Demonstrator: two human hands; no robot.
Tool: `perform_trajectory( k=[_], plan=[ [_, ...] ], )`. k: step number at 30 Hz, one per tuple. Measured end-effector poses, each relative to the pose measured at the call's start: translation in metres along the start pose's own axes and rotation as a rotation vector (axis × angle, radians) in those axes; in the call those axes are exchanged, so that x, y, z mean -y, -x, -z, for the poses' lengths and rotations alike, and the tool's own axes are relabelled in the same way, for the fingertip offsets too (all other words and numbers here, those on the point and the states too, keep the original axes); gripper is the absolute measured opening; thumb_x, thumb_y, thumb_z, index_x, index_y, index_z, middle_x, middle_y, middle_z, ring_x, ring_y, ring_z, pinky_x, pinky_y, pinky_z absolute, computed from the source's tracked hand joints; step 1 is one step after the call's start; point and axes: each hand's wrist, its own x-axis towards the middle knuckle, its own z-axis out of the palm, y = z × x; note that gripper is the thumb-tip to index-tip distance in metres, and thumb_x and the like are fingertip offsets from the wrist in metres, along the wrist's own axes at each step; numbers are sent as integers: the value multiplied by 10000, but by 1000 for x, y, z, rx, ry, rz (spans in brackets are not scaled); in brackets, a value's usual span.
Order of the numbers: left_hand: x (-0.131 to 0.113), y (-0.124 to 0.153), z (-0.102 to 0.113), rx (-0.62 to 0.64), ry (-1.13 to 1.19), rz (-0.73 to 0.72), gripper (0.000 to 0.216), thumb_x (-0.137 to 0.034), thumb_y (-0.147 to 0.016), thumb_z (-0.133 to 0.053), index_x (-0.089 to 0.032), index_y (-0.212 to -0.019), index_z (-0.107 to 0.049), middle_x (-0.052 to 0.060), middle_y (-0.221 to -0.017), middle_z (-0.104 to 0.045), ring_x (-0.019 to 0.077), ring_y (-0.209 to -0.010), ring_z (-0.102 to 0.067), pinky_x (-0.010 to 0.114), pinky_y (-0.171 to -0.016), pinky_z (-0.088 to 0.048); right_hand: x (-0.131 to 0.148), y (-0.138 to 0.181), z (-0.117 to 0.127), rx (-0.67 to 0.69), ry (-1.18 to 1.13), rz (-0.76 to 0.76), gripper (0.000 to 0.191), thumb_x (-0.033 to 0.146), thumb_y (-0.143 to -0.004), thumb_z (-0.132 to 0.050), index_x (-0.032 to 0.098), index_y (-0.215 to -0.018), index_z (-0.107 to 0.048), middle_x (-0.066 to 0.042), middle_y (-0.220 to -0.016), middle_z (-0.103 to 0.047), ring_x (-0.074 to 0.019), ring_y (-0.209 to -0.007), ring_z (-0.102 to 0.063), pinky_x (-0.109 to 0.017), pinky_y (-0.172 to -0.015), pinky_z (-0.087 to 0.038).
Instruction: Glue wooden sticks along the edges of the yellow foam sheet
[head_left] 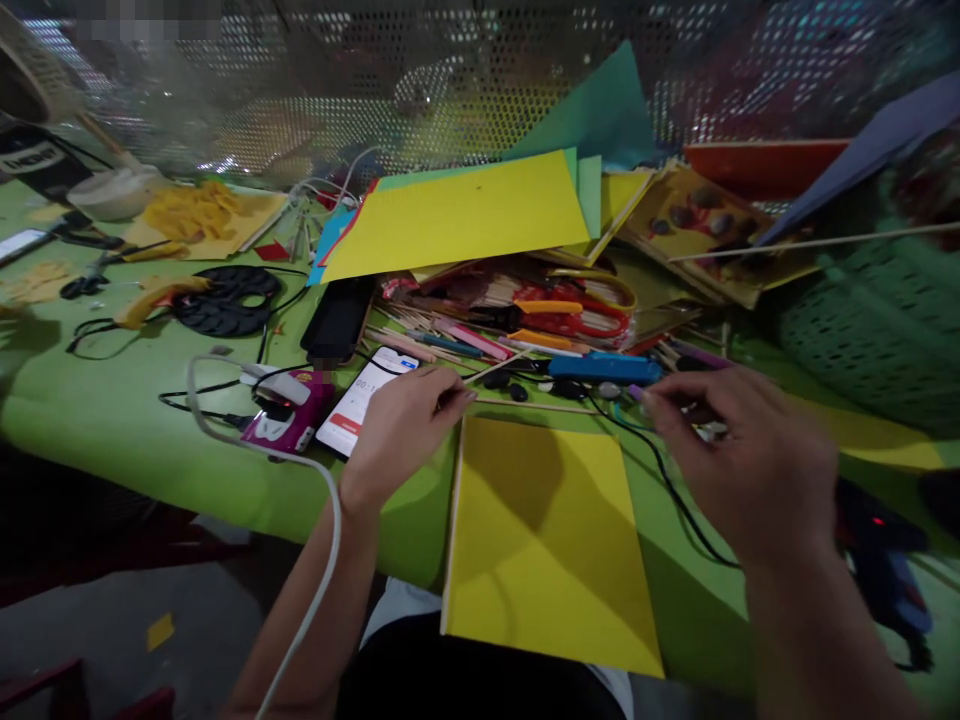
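My left hand [409, 425] is closed in a pinch on a thin wooden stick [536, 405], which reaches right above the far edge of a yellow sheet [547, 540]. A pale strip runs along the sheet's left edge. My right hand [739, 460] is over the table right of the sheet, its thumb and forefinger pinched together. At those fingertips shows a small purple end [636, 392]; the rest of that thing is hidden by the hand. Dark pebbles [517, 392] and a blue-handled tool [607, 367] lie just beyond the two hands.
A lit phone [367, 400] and a purple power socket [281, 415] lie left, with a white cable [330, 510] crossing my left forearm. Coloured sheets [465, 215] lean over sticks and orange-handled pliers [551, 308]. A glue gun [885, 560] and a green basket [870, 320] stand right.
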Motion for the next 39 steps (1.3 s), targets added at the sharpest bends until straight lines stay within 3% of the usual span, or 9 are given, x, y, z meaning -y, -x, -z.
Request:
perform_trajectory(
  k=[7,12,14,16,18,22,25,32,39],
  plan=[
    [1,10,3,77,85,-39,168,-295,-959,-520,-204,-878,-636,11,-874,-673,176,-852,-621,284,-741,-433,-2,1,12,-66,15,-155,39,286,-875,-651,286,-896,-684,-42,-873,-687,-257,-823,-648,-390,-760,-482],
    [9,34,-21,-26,223,-218,157,-247,-965,-502,-199,-981,-651,56,-1037,-692,194,-1014,-627,345,-910,-486,-26,30,25,-424,28,-366,110,321,-789,-733,229,-844,-710,-30,-799,-665,-209,-697,-597,-376,-716,-496],
    [15,48,-32,-63,257,-277,189,-223,-960,-503,-221,-1057,-666,59,-1134,-694,201,-1110,-616,365,-969,-485,-39,54,35,-502,92,-437,145,340,-781,-732,215,-853,-715,-31,-806,-654,-206,-712,-587,-373,-717,-492],
    [20,61,-41,-53,262,-316,242,-227,-950,-522,-239,-1152,-654,61,-1243,-673,219,-1186,-596,394,-1000,-484,-49,80,48,-442,196,-526,176,356,-815,-690,208,-907,-718,-47,-869,-663,-204,-740,-579,-375,-743,-492],
    [24,71,-47,-32,232,-369,291,-238,-942,-539,-253,-1217,-636,56,-1311,-648,240,-1252,-563,430,-1029,-468,-56,106,61,-429,242,-657,249,402,-811,-674,198,-945,-724,-50,-874,-649,-186,-689,-557,-339,-654,-474],
    [26,81,-53,-23,149,-425,332,-274,-932,-560,-279,-1259,-620,32,-1382,-606,267,-1313,-521,501,-1102,-390,-67,140,76,-245,92,-971,445,541,-782,-637,191,-1052,-688,-76,-993,-649,-192,-753,-579,-325,-657,-449],
    [27,82,-54,-19,123,-444,321,-293,-942,-544,-283,-1253,-623,29,-1394,-596,261,-1319,-518,490,-1097,-392,-76,148,74,-155,-26,-1115,512,619,-734,-639,191,-1015,-664,-58,-897,-669,-200,-733,-579,-339,-679,-434],
    [28,80,-54,-7,134,-434,323,-308,-947,-519,-282,-1253,-621,39,-1394,-595,268,-1318,-520,505,-1096,-397,-94,133,57,-212,-78,-1177,559,452,-543,-824,192,-970,-575,54,-646,-575,-158,-567,-510,-299,-562,-364],
    [28,81,-53,-7,134,-441,329,-287,-943,-519,-280,-1257,-618,34,-1413,-578,265,-1323,-514,516,-1104,-389,-84,136,59,-396,-349,-1219,490,367,-548,-810,210,-921,-532,79,-594,-567,-117,-473,-510,-232,-439,-353]
  ],
)
